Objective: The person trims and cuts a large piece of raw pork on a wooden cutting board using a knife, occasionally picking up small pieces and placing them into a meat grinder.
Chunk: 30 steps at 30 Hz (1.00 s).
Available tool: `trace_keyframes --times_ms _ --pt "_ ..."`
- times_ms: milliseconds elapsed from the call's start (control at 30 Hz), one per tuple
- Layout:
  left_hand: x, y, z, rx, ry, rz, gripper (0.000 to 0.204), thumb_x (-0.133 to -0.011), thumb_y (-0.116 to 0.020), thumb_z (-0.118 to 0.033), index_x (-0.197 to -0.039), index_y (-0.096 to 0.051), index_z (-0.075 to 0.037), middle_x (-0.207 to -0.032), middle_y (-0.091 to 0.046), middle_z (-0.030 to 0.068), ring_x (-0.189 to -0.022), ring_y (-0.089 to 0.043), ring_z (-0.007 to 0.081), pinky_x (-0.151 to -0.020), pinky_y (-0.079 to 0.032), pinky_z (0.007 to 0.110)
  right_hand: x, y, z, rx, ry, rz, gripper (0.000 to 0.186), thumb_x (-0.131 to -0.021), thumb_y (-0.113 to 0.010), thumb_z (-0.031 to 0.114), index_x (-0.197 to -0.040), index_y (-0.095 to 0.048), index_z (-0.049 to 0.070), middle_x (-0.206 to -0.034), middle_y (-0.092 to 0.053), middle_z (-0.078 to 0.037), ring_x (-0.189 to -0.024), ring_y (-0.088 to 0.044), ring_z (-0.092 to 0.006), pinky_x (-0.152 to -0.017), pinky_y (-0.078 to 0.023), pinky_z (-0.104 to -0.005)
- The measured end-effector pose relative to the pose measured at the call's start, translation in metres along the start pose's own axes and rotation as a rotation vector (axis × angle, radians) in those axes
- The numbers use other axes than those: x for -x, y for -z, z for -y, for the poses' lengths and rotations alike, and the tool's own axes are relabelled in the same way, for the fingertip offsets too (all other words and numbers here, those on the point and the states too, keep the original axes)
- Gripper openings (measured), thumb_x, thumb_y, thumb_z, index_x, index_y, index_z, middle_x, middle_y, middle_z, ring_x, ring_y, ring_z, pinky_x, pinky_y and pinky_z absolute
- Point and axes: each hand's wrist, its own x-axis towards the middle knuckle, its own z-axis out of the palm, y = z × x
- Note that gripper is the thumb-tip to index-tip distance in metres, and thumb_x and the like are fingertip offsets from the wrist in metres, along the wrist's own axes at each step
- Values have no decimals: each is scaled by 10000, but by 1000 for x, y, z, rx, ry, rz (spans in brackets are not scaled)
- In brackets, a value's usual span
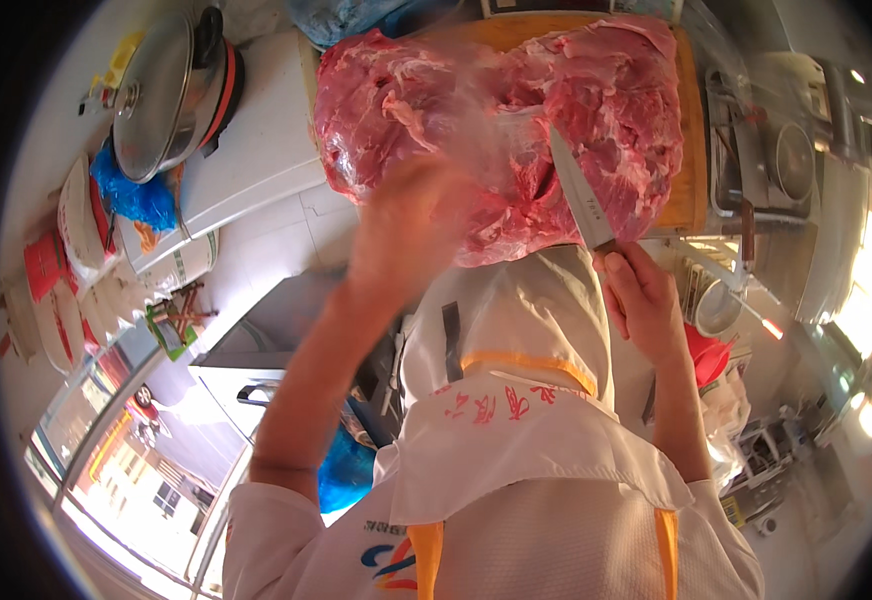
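A large slab of raw pink-red meat (pixel 616 110) lies spread over a wooden cutting board (pixel 694 130) in front of me. My right hand (pixel 644 302) is closed round the handle of a kitchen knife (pixel 578 195). Its pale blade points away from me and leftward, over the near right part of the meat. Motion smears my left hand (pixel 411 220) at the meat's near left edge, so its fingers and anything in them cannot be made out. A white apron (pixel 516 430) with orange trim covers my front, close below the board.
On the left counter stands an electric pan (pixel 156 110) with a glass lid, beside a blue plastic bag (pixel 136 195). To the board's right, a metal tray (pixel 726 190) holds a cleaver (pixel 749 165) and a round metal container (pixel 794 160). Something red (pixel 708 355) sits lower right.
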Motion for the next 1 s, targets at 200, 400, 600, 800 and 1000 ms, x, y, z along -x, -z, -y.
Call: trace_keyframes --times_ms 200,400,600,800,1000 --pt "53 -56 45 -142 -173 -130 213 -806 -766 90 -986 -770 -25 -1032 -744 95 -1022 -721 304 -878 -601 411 20 -33 -25 -61 68 -61 216 -1134 -612 214 -1090 -716 31 -644 -587 -6 -559 -547 -78 -540 -439 -300" --pt "64 -48 39 -130 -98 -71 272 -782 -758 100 -1019 -773 -32 -1057 -741 105 -1001 -719 315 -865 -600 413 12 -39 -53 -117 107 -10 212 -1146 -596 219 -1101 -697 38 -638 -573 -21 -566 -549 -96 -554 -442 -316" --pt "-8 -26 20 -159 -292 197 360 -811 -741 50 -1160 -759 -39 -1134 -735 141 -1028 -714 334 -907 -588 440 18 -39 -66 -265 103 -86 236 -1160 -574 238 -1092 -682 40 -617 -548 0 -536 -522 -78 -530 -423 -309" --pt "-42 -29 37 -218 -481 565 236 -792 -750 -24 -1028 -741 -26 -991 -695 159 -973 -680 366 -879 -571 453 32 -49 -75 -380 98 -193 337 -1197 -522 304 -1158 -666 2 -611 -518 22 -443 -424 -49 -453 -337 -267" --pt "-36 -33 58 -61 -354 547 225 -766 -774 -35 -986 -727 -27 -926 -695 145 -933 -680 358 -844 -575 444 44 -94 -85 -493 63 -330 302 -1186 -549 277 -1144 -670 4 -637 -540 24 -488 -453 -48 -482 -368 -267"
